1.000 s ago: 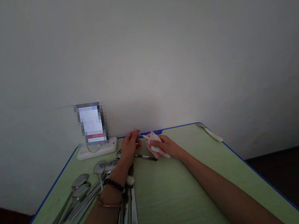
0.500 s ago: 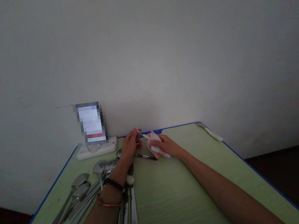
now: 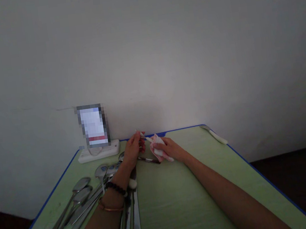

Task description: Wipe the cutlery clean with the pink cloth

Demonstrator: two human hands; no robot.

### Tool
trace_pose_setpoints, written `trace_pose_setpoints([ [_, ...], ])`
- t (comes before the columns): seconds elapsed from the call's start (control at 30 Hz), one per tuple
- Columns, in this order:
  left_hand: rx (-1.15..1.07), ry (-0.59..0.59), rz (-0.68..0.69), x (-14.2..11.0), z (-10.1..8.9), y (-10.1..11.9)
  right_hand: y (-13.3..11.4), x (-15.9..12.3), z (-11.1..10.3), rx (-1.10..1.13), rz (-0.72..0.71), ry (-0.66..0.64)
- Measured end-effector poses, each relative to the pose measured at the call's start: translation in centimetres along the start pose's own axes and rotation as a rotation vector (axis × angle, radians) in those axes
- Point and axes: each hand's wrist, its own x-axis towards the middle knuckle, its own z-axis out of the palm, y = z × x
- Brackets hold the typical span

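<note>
Beyond the pile of cutlery, my left hand (image 3: 134, 147) is closed, its fingertips pinching the metal end of a small utensil with a pale handle (image 3: 147, 139). Whether its head is a spoon or a fork is hidden. My right hand (image 3: 171, 149) is closed around a crumpled pink-and-white cloth (image 3: 157, 148), which wraps the handle end of that utensil. Just below both hands, a dark-handled spoon (image 3: 149, 160) lies on the table, partly covered by my left hand.
Several metal spoons (image 3: 80, 190) and knives (image 3: 136, 222) lie on the green table (image 3: 182, 208), some under my left forearm. A white-handled fork-like utensil (image 3: 217, 137) rests at the right edge. A blurred screen (image 3: 92, 124) stands on a white base (image 3: 100, 151) before the wall.
Almost nothing differs. The fingers of my left hand have shifted slightly on the utensil; my right hand and the cloth hold nearly the same place.
</note>
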Motion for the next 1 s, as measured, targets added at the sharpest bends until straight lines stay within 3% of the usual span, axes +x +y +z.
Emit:
trace_pose_setpoints([
  [1.0, 0.015, -0.03, 0.002, 0.08, -0.05, -0.12, -0.05, -0.01, 0.06, -0.013, 0.0, 0.003],
])
